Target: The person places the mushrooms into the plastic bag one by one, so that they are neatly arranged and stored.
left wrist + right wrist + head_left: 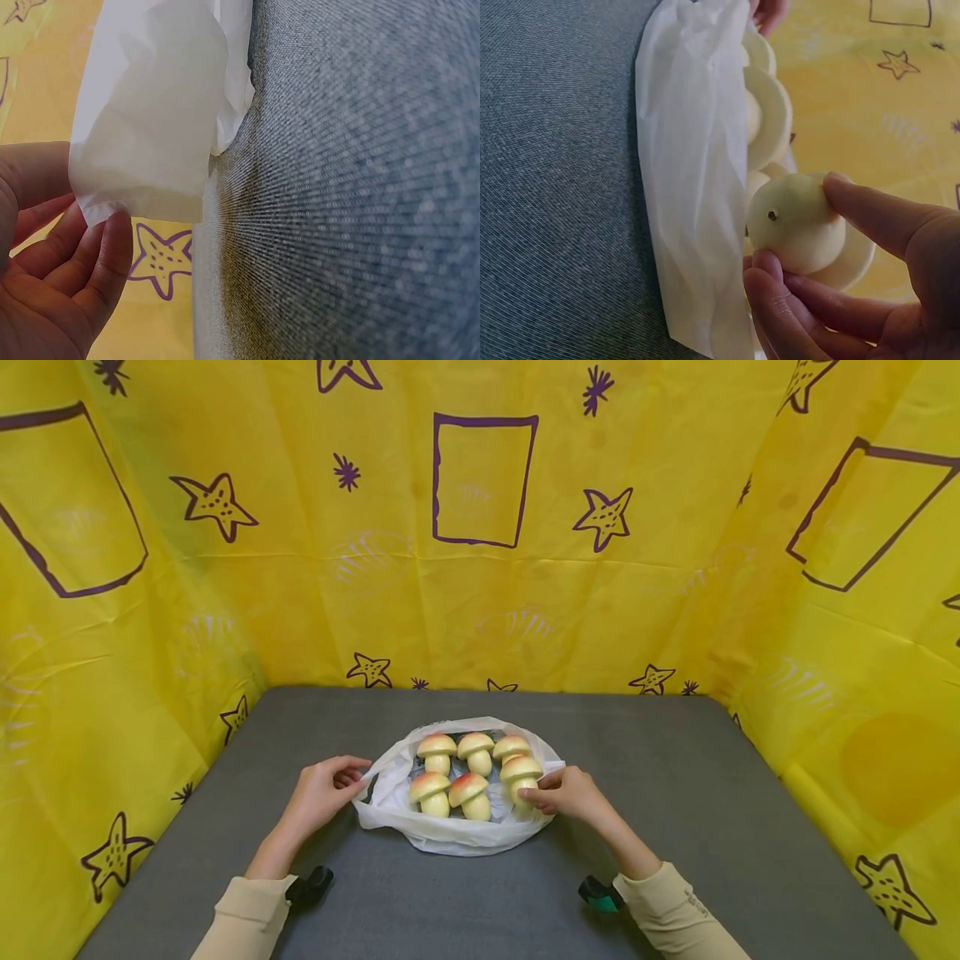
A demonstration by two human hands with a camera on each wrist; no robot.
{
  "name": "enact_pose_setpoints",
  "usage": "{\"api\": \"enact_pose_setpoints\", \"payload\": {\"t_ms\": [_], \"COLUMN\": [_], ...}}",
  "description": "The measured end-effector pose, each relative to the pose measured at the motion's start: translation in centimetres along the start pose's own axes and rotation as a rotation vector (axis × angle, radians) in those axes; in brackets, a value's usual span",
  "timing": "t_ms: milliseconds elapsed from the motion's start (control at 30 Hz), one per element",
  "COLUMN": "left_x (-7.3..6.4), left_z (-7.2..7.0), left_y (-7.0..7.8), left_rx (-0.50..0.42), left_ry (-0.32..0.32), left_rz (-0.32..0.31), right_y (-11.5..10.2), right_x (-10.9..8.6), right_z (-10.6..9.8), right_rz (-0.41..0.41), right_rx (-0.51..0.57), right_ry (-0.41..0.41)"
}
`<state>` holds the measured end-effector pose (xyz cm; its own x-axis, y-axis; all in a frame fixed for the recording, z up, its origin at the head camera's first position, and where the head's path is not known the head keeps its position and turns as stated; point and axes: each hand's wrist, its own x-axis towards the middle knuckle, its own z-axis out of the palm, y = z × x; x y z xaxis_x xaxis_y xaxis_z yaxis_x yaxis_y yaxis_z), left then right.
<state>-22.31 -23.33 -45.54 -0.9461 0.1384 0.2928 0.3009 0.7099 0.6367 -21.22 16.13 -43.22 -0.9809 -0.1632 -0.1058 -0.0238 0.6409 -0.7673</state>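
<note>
A white plastic bag lies spread on the table with its mouth facing up, and several toy mushrooms with cream stems and red-tinged caps sit in it in two rough rows. My left hand pinches the bag's left edge between thumb and fingers; the left wrist view shows the thin white plastic in its grasp. At the bag's right end, my right hand grips one mushroom by its stem, thumb on one side and fingers on the other. That mushroom overlaps another behind it in the head view.
The dark grey table extends around the bag on all sides. Yellow cloth walls with purple stars and frames enclose it at the back, left and right. Black wrist devices sit at both cuffs.
</note>
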Motion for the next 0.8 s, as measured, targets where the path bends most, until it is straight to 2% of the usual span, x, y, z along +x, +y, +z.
{"api": "enact_pose_setpoints", "payload": {"t_ms": [800], "left_x": [0.1], "left_z": [0.1], "left_y": [-0.1], "left_rx": [-0.006], "left_ry": [-0.005], "left_rz": [0.008], "right_y": [0.4], "right_x": [-0.1], "right_z": [1.3], "right_rz": [0.042], "right_rx": [-0.076], "right_ry": [-0.025]}}
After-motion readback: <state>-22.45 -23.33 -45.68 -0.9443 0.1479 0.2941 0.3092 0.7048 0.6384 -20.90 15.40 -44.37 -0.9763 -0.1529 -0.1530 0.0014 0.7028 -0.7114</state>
